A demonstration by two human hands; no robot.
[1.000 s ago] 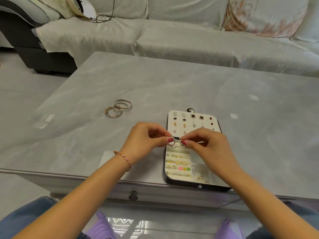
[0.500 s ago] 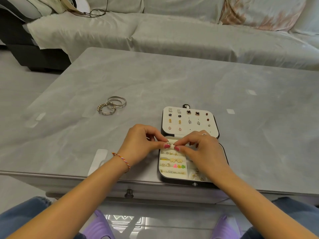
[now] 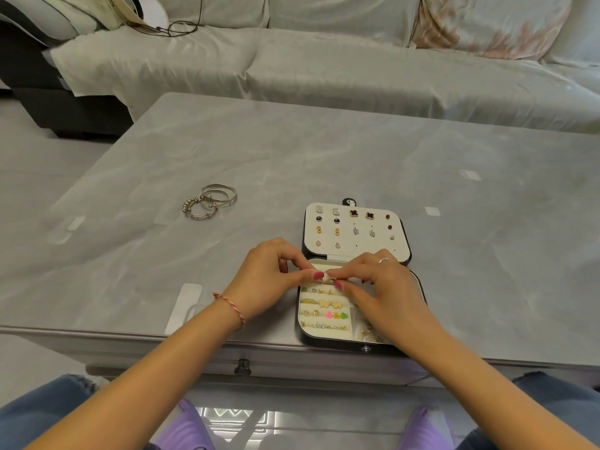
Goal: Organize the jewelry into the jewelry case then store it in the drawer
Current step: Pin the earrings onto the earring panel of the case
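Both hands (image 3: 324, 280) have lowered – ring (image 3: 322, 277) now at the case (image 3: 418, 287).

Soft, even light fills the view, bright without harsh contrast. The grey counter (image 3: 324, 164) carries a pale, milky sheen across its glossy top, with small white glints toward the right. Shadows are faint and short: a thin one under the hands and beside the bangles (image 3: 211, 201). Focus is sharp at the centre. The wide lens bends the counter's near edge and stretches the sofa (image 3: 324, 60) at the corners.
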